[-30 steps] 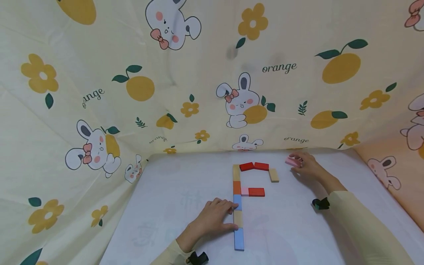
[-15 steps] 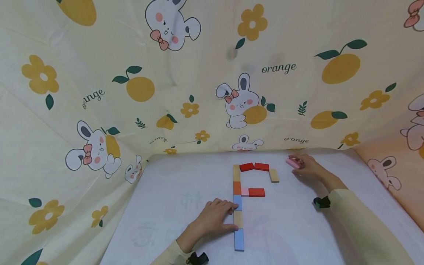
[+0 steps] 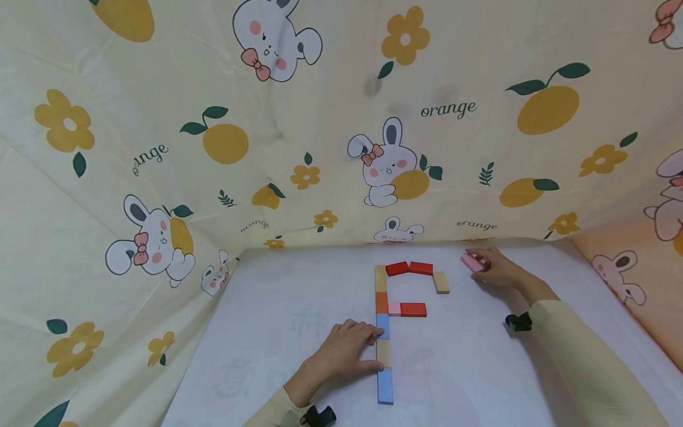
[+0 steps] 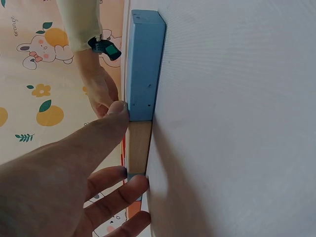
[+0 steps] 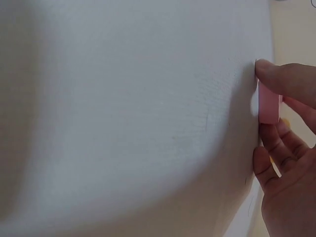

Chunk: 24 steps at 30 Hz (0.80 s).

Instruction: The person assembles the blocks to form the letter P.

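Observation:
In the head view my left hand (image 3: 347, 350) rests against a straight column of wooden blocks, its thumb at the seam of the front blue block (image 3: 385, 386) and a beige block (image 3: 383, 353). Its index finger touches the other blue block (image 3: 382, 323). The left wrist view has the thumb straight along the side of the front blue block (image 4: 145, 69), fingers spread lower down. At the back right, my right hand (image 3: 498, 268) pinches a pink block (image 3: 472, 263) between thumb and fingers. Close over the white table, this pink block (image 5: 268, 102) shows in the right wrist view.
An orange block (image 3: 381, 302) and another beige block (image 3: 380, 279) continue the column. Two red blocks (image 3: 397, 268) and a slanted beige block (image 3: 441, 283) branch right at the top. Lower, a small pink block (image 3: 394, 309) meets a red block (image 3: 413, 309). Patterned cloth (image 3: 320, 118) hangs behind.
The pink block in my right hand has turned slightly, its near end angled further toward me. My left hand and the laid blocks stay in place.

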Each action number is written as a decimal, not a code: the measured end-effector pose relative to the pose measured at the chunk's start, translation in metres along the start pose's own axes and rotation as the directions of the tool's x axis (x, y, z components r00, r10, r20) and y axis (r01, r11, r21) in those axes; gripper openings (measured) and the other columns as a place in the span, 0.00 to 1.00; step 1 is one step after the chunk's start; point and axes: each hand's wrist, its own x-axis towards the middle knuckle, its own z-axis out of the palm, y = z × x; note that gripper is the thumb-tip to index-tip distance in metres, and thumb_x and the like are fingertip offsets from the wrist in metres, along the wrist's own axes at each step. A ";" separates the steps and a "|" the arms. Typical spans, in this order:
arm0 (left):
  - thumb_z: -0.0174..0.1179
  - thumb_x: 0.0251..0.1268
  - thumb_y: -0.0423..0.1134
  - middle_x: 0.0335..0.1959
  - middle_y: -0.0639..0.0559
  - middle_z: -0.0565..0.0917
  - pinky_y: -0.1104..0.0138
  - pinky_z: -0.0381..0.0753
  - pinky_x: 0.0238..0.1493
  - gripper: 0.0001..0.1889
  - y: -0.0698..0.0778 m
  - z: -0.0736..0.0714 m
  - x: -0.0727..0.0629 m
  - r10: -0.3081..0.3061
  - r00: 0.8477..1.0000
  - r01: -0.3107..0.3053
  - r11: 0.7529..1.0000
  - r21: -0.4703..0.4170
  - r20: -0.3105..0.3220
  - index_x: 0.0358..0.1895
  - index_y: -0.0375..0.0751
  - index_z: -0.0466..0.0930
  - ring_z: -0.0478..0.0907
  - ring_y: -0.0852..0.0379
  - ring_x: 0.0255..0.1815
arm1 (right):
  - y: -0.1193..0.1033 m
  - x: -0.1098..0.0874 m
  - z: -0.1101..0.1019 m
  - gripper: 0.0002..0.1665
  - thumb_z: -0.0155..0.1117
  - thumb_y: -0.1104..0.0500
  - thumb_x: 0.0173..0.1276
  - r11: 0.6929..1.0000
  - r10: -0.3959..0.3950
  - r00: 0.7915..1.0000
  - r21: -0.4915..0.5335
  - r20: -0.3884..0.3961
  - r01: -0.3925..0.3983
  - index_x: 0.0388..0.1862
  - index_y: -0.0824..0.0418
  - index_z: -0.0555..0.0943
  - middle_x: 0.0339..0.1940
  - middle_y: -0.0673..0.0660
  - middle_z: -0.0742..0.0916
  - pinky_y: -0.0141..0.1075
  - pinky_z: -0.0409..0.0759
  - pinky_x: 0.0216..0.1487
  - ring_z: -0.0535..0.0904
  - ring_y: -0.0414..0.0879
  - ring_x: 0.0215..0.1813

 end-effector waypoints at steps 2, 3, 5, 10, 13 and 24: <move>0.70 0.64 0.71 0.47 0.72 0.79 0.56 0.74 0.61 0.40 -0.001 0.001 0.000 0.002 1.000 -0.002 1.000 0.003 -0.003 0.76 0.62 0.75 0.73 0.59 0.61 | 0.000 0.001 0.000 0.49 0.75 0.58 0.72 1.000 0.008 1.000 0.003 0.006 -0.008 0.85 0.63 0.62 0.69 0.75 0.68 0.62 0.76 0.64 0.71 0.67 0.60; 0.70 0.64 0.71 0.47 0.71 0.79 0.56 0.74 0.61 0.40 -0.001 0.001 0.000 0.004 1.000 -0.004 1.000 0.004 -0.004 0.76 0.62 0.75 0.73 0.59 0.61 | 0.001 0.001 0.000 0.48 0.75 0.57 0.72 1.000 0.012 1.000 0.003 0.008 -0.012 0.85 0.63 0.62 0.69 0.74 0.68 0.63 0.76 0.65 0.71 0.67 0.60; 0.70 0.64 0.70 0.47 0.71 0.79 0.56 0.74 0.61 0.39 -0.001 0.002 0.000 0.007 1.000 -0.007 1.000 0.004 -0.008 0.77 0.62 0.75 0.73 0.59 0.61 | 0.003 0.002 0.000 0.48 0.75 0.57 0.72 1.000 0.018 1.000 0.009 0.014 -0.018 0.85 0.63 0.62 0.68 0.75 0.68 0.65 0.74 0.66 0.71 0.69 0.61; 0.70 0.64 0.70 0.47 0.71 0.79 0.56 0.74 0.61 0.39 -0.001 0.001 0.000 0.008 1.000 -0.008 1.000 0.000 -0.008 0.76 0.62 0.75 0.73 0.59 0.61 | 0.006 0.001 -0.001 0.47 0.75 0.57 0.73 1.000 0.022 0.999 0.021 0.029 -0.022 0.84 0.63 0.62 0.68 0.74 0.68 0.67 0.73 0.68 0.70 0.70 0.63; 0.70 0.64 0.70 0.47 0.71 0.79 0.57 0.74 0.61 0.39 -0.001 0.000 0.000 0.005 1.000 -0.005 1.000 -0.002 -0.005 0.76 0.61 0.76 0.73 0.60 0.60 | 0.006 0.000 -0.004 0.47 0.75 0.59 0.73 1.000 0.013 0.999 0.018 0.041 -0.013 0.84 0.64 0.62 0.68 0.74 0.68 0.66 0.73 0.67 0.71 0.70 0.63; 0.70 0.64 0.69 0.46 0.71 0.79 0.56 0.74 0.62 0.39 0.001 -0.002 -0.002 -0.005 1.000 0.005 1.000 -0.014 0.003 0.76 0.62 0.76 0.73 0.59 0.61 | -0.003 -0.007 -0.007 0.44 0.76 0.58 0.72 0.999 0.010 0.999 0.035 0.044 -0.012 0.80 0.68 0.66 0.67 0.74 0.70 0.63 0.76 0.65 0.73 0.67 0.60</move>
